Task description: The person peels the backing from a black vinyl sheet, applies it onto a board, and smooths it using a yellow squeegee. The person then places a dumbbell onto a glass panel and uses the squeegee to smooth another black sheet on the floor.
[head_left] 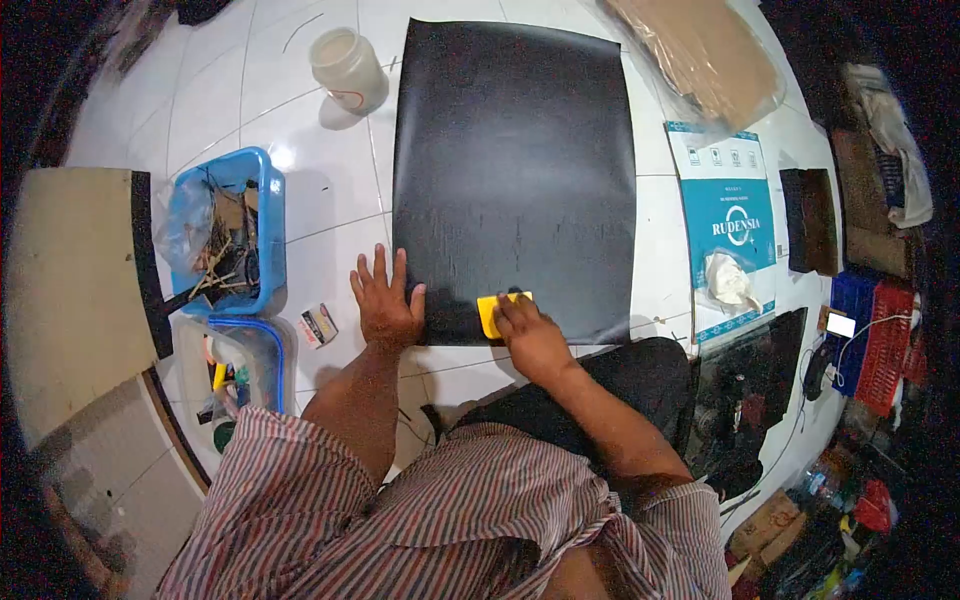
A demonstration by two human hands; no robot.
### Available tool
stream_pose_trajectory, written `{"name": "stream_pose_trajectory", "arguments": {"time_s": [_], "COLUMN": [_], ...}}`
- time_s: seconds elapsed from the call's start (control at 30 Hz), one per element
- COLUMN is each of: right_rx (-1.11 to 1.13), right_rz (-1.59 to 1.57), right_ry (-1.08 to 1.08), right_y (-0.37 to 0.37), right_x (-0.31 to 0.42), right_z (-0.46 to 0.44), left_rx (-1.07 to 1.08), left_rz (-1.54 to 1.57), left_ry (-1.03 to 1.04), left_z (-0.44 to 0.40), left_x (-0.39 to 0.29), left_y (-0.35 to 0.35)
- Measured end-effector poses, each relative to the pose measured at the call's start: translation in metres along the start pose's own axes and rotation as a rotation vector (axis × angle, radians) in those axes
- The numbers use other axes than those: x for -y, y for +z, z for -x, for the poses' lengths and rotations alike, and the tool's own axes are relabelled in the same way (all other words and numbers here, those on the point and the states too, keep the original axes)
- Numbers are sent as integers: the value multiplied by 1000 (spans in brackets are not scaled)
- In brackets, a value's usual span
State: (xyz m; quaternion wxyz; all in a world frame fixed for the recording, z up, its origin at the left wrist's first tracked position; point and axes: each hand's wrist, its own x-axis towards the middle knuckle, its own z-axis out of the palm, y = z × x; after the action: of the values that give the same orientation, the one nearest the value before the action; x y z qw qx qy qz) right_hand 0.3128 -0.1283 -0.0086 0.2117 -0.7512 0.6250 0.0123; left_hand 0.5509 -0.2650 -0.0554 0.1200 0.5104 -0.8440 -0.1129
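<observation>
Sticks (pixel 226 268) crowd the blue bin (pixel 274 215), random bits (pixel 220 375) in the clear tub (pixel 264 366). Right hand (pixel 538 338) has a yellow scraper (pixel 488 316) gripped on the black sheet (pixel 515 150), near end; left hand (pixel 390 312) is empty, splayed at its edge.

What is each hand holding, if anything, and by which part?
Right hand: yellow flat tool, by its right side. Left hand: nothing gripped, fingers spread.

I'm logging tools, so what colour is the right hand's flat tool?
The flat tool is yellow, best seen in the head view.
</observation>
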Motion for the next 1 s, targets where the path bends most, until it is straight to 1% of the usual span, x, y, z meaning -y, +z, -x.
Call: {"name": "stream_pose_trajectory", "arguments": {"time_s": [0.2, 0.27, 0.3, 0.4, 0.43, 0.57, 0.63, 0.73, 0.9, 1.0], "right_rx": [-41, -41, -114, -114, -161, -131, -135, -108, -108, -111], "right_rz": [92, 106, 130, 123, 147, 127, 156, 182, 169, 153], "right_ry": [41, 118, 105, 147, 153, 186, 137, 139, 158, 149], "right_y": [-21, -31, -30, -36, -35, -32, -20, -22, -33, -26], "right_x": [-7, -11, -14, -19, -20, -14, -10, -7, -14, -14], "right_z": [-73, -95, -102, -124, -127, -122, -109, -105, -129, -122], "left_rx": [15, 7, -3, 7, 6, 21, 16, 29, 21, 17], "left_rz": [-23, -33, -43, -58, -56, -42, -43, -18, -12, -1], "left_ry": [-12, -9, 0, -1, -2, -6, -6, -3, -11, -9], "left_z": [-2, -1, -2, -2, -3, -3, -3, -2, -3, -3], "left_x": [1, 1, 1, -1, -2, -3, -1, -2, -2, -2], "left_y": [0, 1, 1, -2, -3, -5, -6, -7, -6, -6]}}
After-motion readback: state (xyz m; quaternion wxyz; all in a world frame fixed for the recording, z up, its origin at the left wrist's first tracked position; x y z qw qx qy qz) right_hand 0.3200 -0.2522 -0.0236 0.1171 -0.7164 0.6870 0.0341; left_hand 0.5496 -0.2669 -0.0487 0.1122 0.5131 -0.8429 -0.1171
